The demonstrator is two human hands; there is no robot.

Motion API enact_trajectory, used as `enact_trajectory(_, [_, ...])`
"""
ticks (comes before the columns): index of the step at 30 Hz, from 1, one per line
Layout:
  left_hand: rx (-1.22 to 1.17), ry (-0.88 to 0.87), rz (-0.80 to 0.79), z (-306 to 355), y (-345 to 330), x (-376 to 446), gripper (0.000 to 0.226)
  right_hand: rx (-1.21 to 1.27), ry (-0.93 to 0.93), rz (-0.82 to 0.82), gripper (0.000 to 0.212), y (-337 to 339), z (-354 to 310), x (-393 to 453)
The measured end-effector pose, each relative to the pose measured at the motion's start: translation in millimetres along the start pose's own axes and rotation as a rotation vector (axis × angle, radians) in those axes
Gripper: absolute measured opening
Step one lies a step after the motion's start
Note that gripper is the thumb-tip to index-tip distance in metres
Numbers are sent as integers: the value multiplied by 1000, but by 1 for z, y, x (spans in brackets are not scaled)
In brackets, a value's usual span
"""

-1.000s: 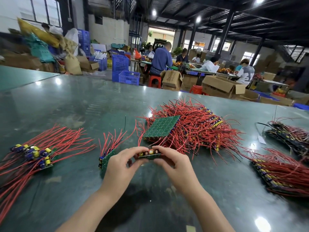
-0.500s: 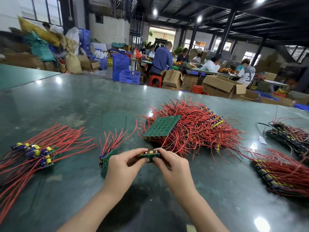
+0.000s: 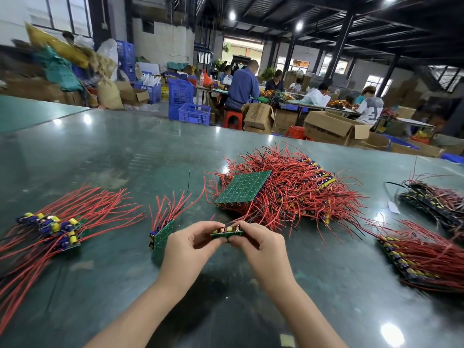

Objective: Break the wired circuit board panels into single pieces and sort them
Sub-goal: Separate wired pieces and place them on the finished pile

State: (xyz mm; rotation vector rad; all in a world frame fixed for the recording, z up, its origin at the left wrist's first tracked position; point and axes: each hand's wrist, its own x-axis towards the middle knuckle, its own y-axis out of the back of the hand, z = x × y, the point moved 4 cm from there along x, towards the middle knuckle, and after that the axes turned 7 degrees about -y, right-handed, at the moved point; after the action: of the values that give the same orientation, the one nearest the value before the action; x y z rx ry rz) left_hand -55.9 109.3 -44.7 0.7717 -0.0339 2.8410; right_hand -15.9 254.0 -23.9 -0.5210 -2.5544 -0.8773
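Note:
A narrow green circuit board strip (image 3: 226, 232) with small parts on top is held just above the table. My left hand (image 3: 187, 247) pinches its left end and my right hand (image 3: 261, 244) pinches its right end. Beside my left hand a larger green panel piece (image 3: 162, 237) with red wires leans on the table. Behind the hands lies a big heap of red-wired panels (image 3: 301, 194) with a green panel (image 3: 242, 187) face down on top. At the left is a pile of single pieces (image 3: 54, 227) with red wires.
More wired panels lie at the right (image 3: 424, 259) and far right (image 3: 434, 199). The glossy green table (image 3: 120, 156) stretches away. Beyond its far edge are blue crates (image 3: 193, 113), cardboard boxes (image 3: 331, 128) and seated workers (image 3: 242, 86).
Both hands have drawn slightly closer together on the strip and tilted it, so the parts on its top now show. The piles have not moved.

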Motion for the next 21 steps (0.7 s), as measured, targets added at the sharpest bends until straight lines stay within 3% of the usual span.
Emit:
enact_trajectory(10, [-6,36,97,3,-3,-5,51,-22,-88,107,12,-8,-5,-10])
enact_trajectory(16, [-25,37,190,2,-4,-6,39,-77,-70,193,2,-10,-9,-14])
enact_trajectory(21, [36,-23,223,3,0,-3,36,81,-206,167,17,-9,0,-10])
